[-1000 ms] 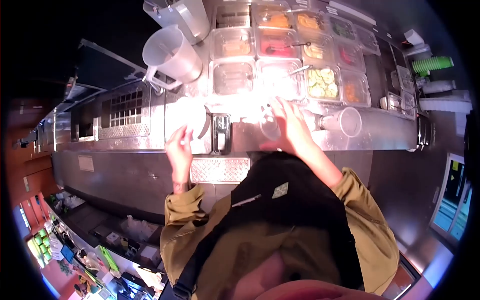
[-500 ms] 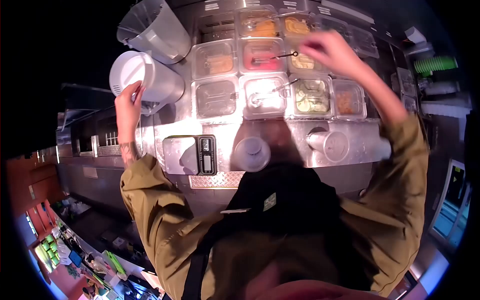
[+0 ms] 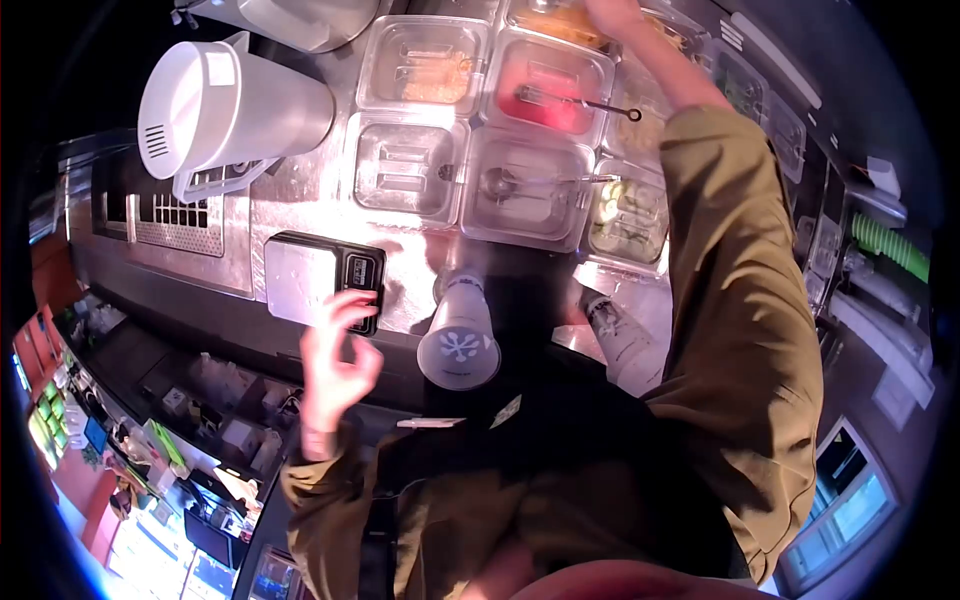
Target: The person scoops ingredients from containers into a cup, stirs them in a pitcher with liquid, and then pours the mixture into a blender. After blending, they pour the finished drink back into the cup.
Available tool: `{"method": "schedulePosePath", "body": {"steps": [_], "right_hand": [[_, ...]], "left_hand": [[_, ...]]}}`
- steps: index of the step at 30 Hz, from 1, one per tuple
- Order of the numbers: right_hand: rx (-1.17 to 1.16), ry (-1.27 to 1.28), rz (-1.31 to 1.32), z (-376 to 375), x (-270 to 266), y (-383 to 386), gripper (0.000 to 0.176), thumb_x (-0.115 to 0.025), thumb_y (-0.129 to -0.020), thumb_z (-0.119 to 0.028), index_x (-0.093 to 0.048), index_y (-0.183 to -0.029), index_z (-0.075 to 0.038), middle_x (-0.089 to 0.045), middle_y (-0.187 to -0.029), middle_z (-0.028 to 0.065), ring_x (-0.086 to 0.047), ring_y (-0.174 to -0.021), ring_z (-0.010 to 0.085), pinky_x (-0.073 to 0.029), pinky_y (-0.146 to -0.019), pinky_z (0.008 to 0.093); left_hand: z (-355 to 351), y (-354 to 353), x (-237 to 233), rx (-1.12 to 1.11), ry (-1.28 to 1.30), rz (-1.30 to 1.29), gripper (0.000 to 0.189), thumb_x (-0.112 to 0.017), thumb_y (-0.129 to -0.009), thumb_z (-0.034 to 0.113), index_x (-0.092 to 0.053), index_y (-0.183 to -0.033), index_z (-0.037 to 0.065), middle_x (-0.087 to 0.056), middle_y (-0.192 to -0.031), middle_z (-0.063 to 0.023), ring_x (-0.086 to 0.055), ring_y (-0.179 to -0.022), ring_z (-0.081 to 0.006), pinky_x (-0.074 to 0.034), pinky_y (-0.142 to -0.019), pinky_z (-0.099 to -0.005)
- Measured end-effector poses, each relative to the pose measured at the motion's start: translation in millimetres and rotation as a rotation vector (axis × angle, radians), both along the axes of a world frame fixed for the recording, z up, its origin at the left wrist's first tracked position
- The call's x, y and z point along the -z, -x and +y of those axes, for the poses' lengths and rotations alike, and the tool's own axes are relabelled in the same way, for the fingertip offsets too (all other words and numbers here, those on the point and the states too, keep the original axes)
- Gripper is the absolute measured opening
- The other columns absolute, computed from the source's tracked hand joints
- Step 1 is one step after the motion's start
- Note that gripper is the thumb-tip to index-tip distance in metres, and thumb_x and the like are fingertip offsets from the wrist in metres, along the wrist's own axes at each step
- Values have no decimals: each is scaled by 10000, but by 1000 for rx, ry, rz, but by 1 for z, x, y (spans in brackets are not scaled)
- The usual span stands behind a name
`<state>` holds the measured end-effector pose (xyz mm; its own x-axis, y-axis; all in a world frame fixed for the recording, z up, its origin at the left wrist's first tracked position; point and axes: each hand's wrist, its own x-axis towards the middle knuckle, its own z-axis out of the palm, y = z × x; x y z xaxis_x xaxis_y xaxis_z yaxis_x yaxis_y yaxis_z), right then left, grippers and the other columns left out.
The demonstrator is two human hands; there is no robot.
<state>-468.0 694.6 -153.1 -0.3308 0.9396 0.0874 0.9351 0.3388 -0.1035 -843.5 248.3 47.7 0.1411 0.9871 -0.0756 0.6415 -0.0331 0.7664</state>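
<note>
Digital scale (image 3: 298, 280) lies near the front edge of the bench (image 3: 300, 205), long axis roughly along it, display end rightward, bare metal behind, the left hand (image 3: 338, 365), earlier at the pitcher (image 3: 275, 110), now beside it, loosely curled and empty, the right hand (image 3: 614, 12) over the orange-filled tub (image 3: 550, 34), grip impossible to tell.

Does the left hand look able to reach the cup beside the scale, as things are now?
Probably yes: the left hand looks empty, and the cup is just to its right, with nothing visible blocking the way between them.
</note>
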Motion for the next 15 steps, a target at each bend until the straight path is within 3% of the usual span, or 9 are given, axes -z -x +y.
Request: {"method": "schedulePosePath", "body": {"steps": [2, 4, 5, 6, 8, 9, 10, 12, 15], "right_hand": [[143, -236, 402, -29, -16, 6, 239, -531, -815, -172, -642, -917, 12, -655, -824, 224, -633, -862, 377, -492, -806, 464], [-449, 19, -398, -61, -48, 9, 219, -519, -807, -132, -621, -929, 19, -636, -839, 221, -615, -832, 381, -485, -814, 441], [-423, -41, -182, -87, -59, 27, 168, -554, -765, -104, -619, -870, 10, -627, -808, 206, -612, -772, 361, -492, -740, 432], [-426, 43, 12, -106, -68, 45, 175, -557, -758, -100, -624, -875, 13, -624, -839, 196, -609, -809, 342, -497, -740, 415], [-312, 475, 524, -127, -82, 93, 191, -565, -745, -92, -632, -885, 19, -618, -901, 176, -602, -883, 305, -506, -741, 379], [-294, 527, 588, -134, -82, 118, 199, -569, -738, -88, -636, -890, 22, -614, -933, 166, -599, -920, 286, -511, -742, 362], [-537, -165, 328, -151, -27, 136, 232, -561, -755, -101, -639, -939, 17, -605, -982, 166, -585, -964, 292, -507, -778, 364], [-384, 162, 304, -147, -30, 165, 281, -545, -792, -136, -630, -1038, -28, -574, -1081, 165, -547, -1049, 293, -462, -899, 387], [-380, 274, 494, -105, -52, 122, 311, -530, -827, -142, -614, -1117, -69, -568, -1135, 156, -547, -1061, 307, -434, -955, 388]], "left_hand": [[-25, -31, 28, -14, 122, -142, 488, -690, -650, 31, -571, -1123, 13, -582, -1178, -169, -555, -1116, -344, -437, -966, -399], [-57, -53, 73, -115, 206, -388, 621, -809, -642, 158, -542, -1178, -7, -564, -1224, -186, -529, -1165, -348, -411, -1003, -417], [-59, -55, 84, -70, 165, -411, 633, -815, -638, 173, -543, -1181, -8, -564, -1224, -187, -530, -1163, -347, -411, -1004, -418], [-58, -57, 93, -22, 120, -432, 646, -822, -635, 187, -543, -1183, -9, -563, -1224, -188, -531, -1162, -347, -411, -1005, -419], [-51, -58, 106, 80, 26, -472, 673, -836, -627, 217, -544, -1189, -11, -563, -1223, -191, -534, -1159, -346, -412, -1006, -421], [-46, -59, 113, 135, -24, -493, 686, -843, -623, 231, -545, -1192, -12, -563, -1223, -192, -535, -1157, -345, -413, -1007, -423], [-42, -58, 113, 167, -43, -501, 694, -844, -622, 225, -539, -1199, -10, -560, -1228, -190, -535, -1157, -342, -414, -1005, -422], [-33, -47, 99, 149, -9, -505, 711, -847, -618, 213, -526, -1214, -6, -554, -1236, -185, -535, -1157, -334, -417, -1002, -420], [-11, -22, 69, 26, 58, -514, 738, -851, -613, 195, -507, -1236, 0, -544, -1249, -177, -534, -1156, -323, -422, -997, -417]]}}
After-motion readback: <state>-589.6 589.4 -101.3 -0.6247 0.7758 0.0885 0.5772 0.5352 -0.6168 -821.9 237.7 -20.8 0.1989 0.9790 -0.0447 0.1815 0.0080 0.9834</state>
